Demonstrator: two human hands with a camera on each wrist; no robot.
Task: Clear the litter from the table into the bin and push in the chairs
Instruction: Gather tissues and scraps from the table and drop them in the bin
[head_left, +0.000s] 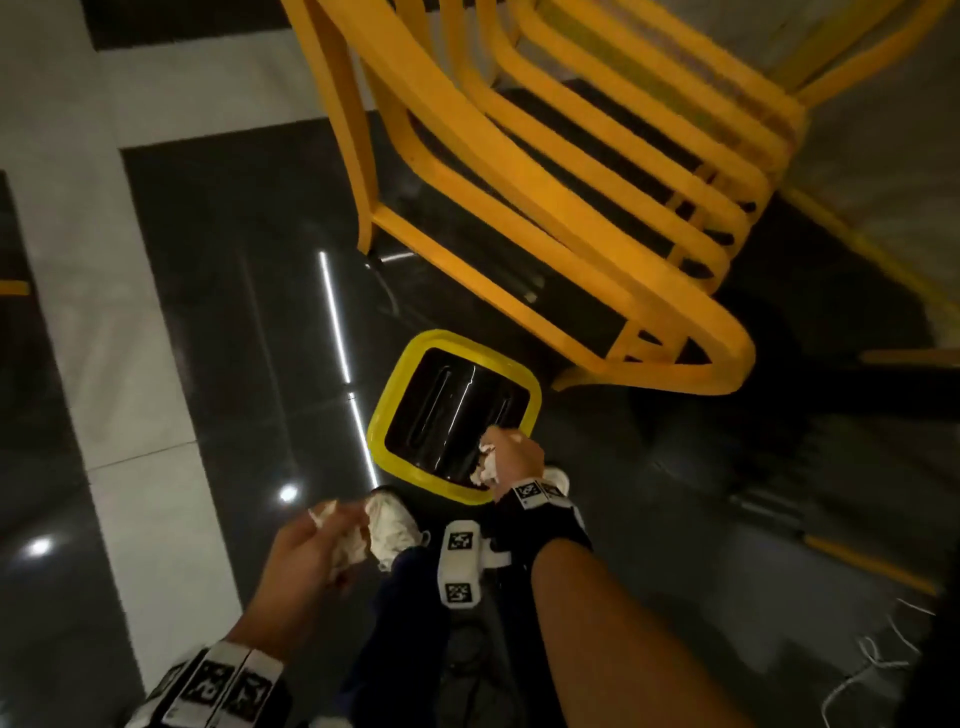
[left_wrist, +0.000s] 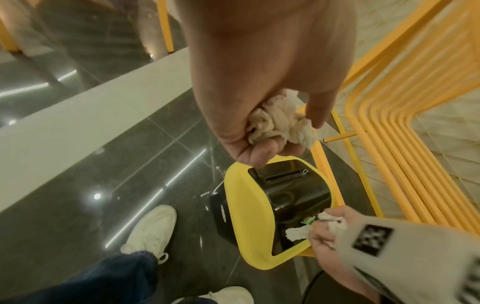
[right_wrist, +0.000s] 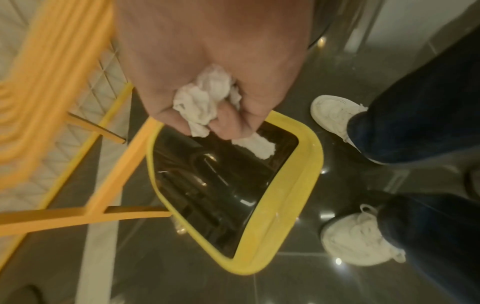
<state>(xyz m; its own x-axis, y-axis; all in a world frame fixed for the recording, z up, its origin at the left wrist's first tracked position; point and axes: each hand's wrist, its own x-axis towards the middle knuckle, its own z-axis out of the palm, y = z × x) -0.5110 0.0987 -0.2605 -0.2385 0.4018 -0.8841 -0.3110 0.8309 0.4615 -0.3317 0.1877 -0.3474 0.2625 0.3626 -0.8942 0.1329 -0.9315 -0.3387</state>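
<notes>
A black bin with a yellow rim stands on the dark floor below me. My right hand hangs over the bin's near edge and grips crumpled white tissue. A strip of that tissue dangles into the bin's opening. My left hand is to the left of the bin, above my shoe, and grips another crumpled tissue wad.
A yellow slatted chair stands just beyond the bin, its leg close to the rim. My white shoes are planted right at the bin. A pale floor strip runs along the left.
</notes>
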